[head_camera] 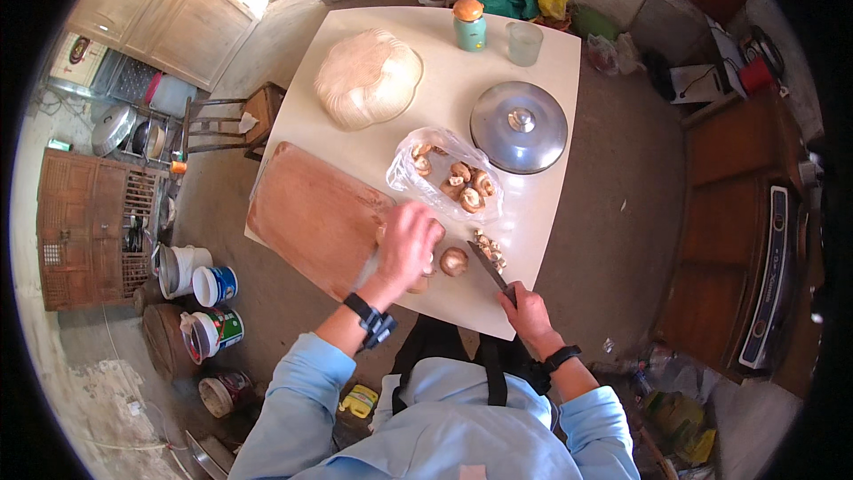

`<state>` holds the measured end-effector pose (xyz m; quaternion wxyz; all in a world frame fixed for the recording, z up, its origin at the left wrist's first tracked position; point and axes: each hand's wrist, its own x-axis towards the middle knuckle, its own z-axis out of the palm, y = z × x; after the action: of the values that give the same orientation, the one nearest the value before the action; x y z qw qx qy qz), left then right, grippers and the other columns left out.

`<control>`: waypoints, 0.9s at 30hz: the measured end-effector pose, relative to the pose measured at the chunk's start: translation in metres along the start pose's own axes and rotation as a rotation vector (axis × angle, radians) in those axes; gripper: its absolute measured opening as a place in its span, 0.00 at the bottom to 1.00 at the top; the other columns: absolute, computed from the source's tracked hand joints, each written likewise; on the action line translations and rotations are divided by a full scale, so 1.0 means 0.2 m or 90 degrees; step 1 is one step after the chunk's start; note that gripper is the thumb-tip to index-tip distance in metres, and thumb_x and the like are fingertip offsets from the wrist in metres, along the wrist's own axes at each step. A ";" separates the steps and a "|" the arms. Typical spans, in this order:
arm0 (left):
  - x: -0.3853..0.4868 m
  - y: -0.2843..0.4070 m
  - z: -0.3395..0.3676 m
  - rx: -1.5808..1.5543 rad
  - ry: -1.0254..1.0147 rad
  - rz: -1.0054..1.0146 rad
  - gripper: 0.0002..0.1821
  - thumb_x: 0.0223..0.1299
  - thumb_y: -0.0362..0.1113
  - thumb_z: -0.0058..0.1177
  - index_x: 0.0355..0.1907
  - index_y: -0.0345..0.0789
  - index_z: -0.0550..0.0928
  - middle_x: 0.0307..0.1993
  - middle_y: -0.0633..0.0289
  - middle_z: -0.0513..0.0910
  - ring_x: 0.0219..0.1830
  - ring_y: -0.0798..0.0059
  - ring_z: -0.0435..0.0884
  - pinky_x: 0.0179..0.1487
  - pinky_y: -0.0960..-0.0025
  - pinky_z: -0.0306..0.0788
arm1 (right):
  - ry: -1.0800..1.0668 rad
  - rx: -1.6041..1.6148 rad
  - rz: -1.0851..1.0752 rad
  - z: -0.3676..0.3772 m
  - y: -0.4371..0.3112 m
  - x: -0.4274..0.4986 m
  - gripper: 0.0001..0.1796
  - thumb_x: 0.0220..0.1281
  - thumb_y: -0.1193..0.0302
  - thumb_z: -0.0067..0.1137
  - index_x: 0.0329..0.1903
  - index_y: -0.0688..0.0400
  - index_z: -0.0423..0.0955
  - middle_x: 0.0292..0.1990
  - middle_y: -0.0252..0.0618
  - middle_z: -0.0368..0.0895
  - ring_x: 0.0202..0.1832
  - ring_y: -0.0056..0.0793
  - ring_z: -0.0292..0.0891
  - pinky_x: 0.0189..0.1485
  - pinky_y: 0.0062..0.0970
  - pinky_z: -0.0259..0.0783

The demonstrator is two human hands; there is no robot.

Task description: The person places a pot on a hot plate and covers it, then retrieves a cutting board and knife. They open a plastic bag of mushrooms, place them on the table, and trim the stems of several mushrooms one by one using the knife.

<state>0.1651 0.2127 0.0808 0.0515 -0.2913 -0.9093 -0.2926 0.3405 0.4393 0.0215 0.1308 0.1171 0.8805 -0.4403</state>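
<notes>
My right hand (528,315) grips the handle of a knife (488,263), whose blade points toward a small pile of cut mushroom pieces (490,250). My left hand (408,240) is over the right edge of a wooden cutting board (320,213), fingers bent downward, slightly blurred; whether it holds a mushroom cannot be told. Mushrooms lie partly hidden beneath and beside it. One brown mushroom cap (454,261) sits on the table between my hands. Beyond them, an open clear plastic bag (434,195) holds several whole mushrooms (472,199).
The pale table (440,97) also bears a steel lid (518,147), a shell-patterned cover or bowl (366,80), a green jar (470,30) and a glass mug (524,45). A wooden chair (260,115) stands at its left, with buckets (214,285) on the floor nearby.
</notes>
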 end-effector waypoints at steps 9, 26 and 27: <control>0.67 -0.39 -0.03 0.021 -0.017 -0.186 0.20 0.52 0.37 0.65 0.47 0.31 0.79 0.39 0.49 0.83 0.43 0.58 0.82 0.49 0.62 0.75 | 0.037 -0.050 0.072 0.05 -0.10 -0.03 0.17 0.67 0.59 0.56 0.37 0.62 0.70 0.28 0.57 0.80 0.32 0.59 0.78 0.35 0.49 0.74; 0.76 -0.44 -0.29 0.021 0.017 0.122 0.36 0.50 0.44 0.72 0.59 0.32 0.72 0.51 0.52 0.77 0.51 0.63 0.77 0.51 0.67 0.74 | 0.130 0.005 0.163 0.19 -0.18 -0.07 0.18 0.65 0.57 0.58 0.39 0.61 0.71 0.31 0.56 0.81 0.36 0.58 0.79 0.38 0.47 0.74; 0.70 -0.45 -0.29 -0.025 0.049 0.082 0.32 0.53 0.43 0.69 0.56 0.32 0.72 0.48 0.53 0.77 0.49 0.63 0.77 0.49 0.65 0.74 | 0.129 0.009 0.173 0.20 -0.18 -0.08 0.18 0.65 0.58 0.58 0.39 0.61 0.71 0.31 0.56 0.81 0.36 0.58 0.79 0.38 0.47 0.74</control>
<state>-0.0057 0.1905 0.1198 0.0995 -0.3388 -0.8802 -0.3172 0.3482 0.3853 0.0302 0.0989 0.2796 0.8623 -0.4104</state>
